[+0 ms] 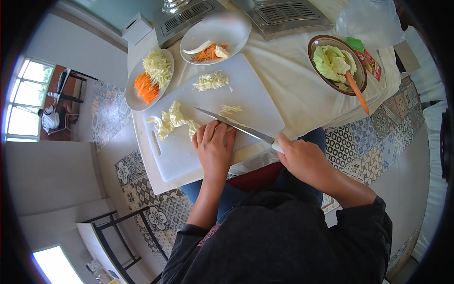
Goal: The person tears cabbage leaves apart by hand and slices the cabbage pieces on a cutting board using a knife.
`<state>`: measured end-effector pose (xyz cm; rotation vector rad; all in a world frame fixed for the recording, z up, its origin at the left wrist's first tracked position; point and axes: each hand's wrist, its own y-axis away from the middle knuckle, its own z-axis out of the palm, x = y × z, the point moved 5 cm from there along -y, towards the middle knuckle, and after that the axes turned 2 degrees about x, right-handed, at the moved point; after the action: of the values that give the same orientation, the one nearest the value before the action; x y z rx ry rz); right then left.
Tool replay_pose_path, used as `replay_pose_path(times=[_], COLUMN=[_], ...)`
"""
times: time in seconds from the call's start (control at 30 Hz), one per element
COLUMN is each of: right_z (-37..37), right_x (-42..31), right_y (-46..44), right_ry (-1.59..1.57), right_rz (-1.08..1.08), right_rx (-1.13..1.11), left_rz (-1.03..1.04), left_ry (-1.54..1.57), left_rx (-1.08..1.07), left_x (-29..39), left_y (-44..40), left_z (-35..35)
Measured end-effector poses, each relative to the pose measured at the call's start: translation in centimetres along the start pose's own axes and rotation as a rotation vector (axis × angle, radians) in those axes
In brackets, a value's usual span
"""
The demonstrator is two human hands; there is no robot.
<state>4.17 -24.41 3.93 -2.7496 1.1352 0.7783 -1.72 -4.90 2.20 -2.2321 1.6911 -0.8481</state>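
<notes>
My right hand (302, 158) is wrapped round the white handle of a kitchen knife (241, 127), its blade pointing left across the cutting board (257, 102). Beside the blade, my left hand (213, 146) presses down with its fingers bent together over cabbage, most of which they hide. Loose cabbage leaves (172, 120) lie just left of those fingers. Past the blade rest a few cut cabbage strips (231, 109), and farther back is a small heap of chopped cabbage (211, 81).
An oval plate (130, 100) at the left carries shredded carrot (146, 88) and shredded cabbage (157, 67). Behind the board, a white plate (239, 31) holds vegetable scraps. A brown-rimmed bowl (313, 59) at the right contains cabbage and a carrot (357, 93). Seasoning packets (366, 57) lie beside it.
</notes>
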Motion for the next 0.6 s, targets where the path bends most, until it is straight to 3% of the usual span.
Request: replay_pose_path(times=[0.6], right_z=[-0.64], right_x=[0.86], right_y=[0.07], right_ry=[-0.061], right_rz=[0.042], right_rx=[-0.105], left_rz=[-0.011], left_ry=[0.054], left_rx=[-0.011], left_x=[-0.01], left_y=[-0.24], left_z=[-0.32])
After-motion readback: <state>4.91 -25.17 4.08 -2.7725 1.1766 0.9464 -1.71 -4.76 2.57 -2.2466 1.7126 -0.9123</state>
